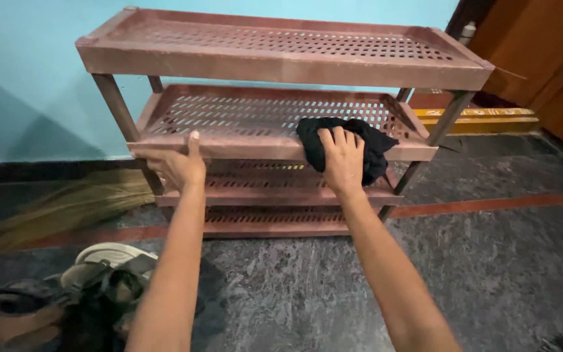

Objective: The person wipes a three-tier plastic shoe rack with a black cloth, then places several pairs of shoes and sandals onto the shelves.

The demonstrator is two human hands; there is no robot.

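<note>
On rack [255, 146], cloth [366, 140] lengthwise

A straw broom [66, 208] lies along the foot of the turquoise wall [27, 78]. Worn sandals [66, 293] are heaped on the dark stone floor [490, 274]. A wooden door [542, 52] stands at the right, above a yellow threshold [483, 118].

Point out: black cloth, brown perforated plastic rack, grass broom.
black cloth [374, 146], head view, bare fold right of the right hand [342, 156]
brown perforated plastic rack [281, 64], head view, top shelf's front rim
grass broom [66, 205], head view, bristles along the wall
</note>
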